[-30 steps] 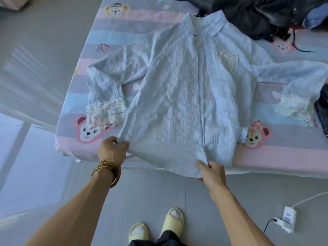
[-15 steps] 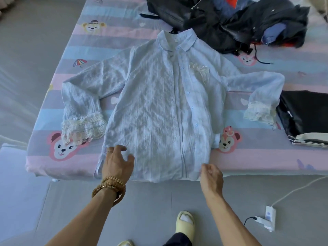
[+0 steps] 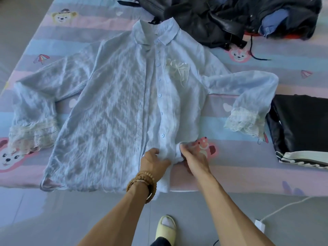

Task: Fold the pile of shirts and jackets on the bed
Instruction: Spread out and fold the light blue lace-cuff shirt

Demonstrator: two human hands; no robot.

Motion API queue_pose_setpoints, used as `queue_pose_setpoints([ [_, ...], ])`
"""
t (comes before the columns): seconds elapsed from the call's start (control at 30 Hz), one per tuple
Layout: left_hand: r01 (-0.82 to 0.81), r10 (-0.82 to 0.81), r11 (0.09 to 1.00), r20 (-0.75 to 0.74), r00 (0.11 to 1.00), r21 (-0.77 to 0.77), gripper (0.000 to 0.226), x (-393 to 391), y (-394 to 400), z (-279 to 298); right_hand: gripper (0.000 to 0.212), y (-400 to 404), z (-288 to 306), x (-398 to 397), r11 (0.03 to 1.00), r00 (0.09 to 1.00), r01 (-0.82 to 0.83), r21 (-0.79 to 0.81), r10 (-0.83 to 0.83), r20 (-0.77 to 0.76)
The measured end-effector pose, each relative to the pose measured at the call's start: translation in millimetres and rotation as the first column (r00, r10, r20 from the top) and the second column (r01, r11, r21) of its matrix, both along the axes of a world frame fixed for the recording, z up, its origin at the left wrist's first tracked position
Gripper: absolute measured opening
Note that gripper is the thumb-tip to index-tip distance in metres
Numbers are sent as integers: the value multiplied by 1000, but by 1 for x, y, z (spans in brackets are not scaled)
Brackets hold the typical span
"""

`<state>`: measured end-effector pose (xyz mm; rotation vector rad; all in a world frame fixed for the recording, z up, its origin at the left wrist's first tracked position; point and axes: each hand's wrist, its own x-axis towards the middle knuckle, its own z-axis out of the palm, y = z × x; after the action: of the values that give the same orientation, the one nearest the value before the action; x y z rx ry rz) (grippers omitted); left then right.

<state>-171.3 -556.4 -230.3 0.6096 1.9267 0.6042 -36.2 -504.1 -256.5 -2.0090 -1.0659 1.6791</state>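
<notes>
Pinching the pale blue shirt (image 3: 113, 110) near its hem, left hand (image 3: 154, 161) and right hand (image 3: 193, 158) grip bunched fabric.

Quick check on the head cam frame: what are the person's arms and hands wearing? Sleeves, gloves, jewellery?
Both forearms are bare to the frame edge: no sleeves, no gloves. The left hand has a stack of brown wooden bead bracelets wrapped several times round the wrist. The right hand and its wrist show nothing worn. Whether there is a ring in this frame I cannot tell.

Both my arms reach forward, close together. My left hand (image 3: 154, 161) and my right hand (image 3: 192, 158) have curled fingers, pinching the shirt (image 3: 113, 110).
</notes>
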Motion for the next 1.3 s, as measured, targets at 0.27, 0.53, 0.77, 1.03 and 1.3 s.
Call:
queue_pose_setpoints([
  [0.27, -653, 649, 753, 248, 720, -75, 20, -92, -28, 12, 20, -10, 6, 4, 991, 992, -27, 132, 10, 127],
  [0.53, -329, 331, 938, -2, 944, -109, 26, -81, -32, 10, 15, -20, 13, 70, 922, 921, 383, 48, -386, 62],
  [0.77, -274, 274, 961, -31, 961, -18, 48, -66, -36, 18, 4, -14, 42, 26, 965, 898, 235, -118, -262, -352],
  [1.03, -740, 572, 673, 624, 532, 13, 36, -86, -2, 33, 28, 43, 56, -16, 990, 939, 75, -120, -111, -325],
  [1.3, -477, 435, 876, 308, 846, 73, 51, -84, 16, 26, 20, 73, 36, -22, 962, 974, 218, 163, -225, 25],
])
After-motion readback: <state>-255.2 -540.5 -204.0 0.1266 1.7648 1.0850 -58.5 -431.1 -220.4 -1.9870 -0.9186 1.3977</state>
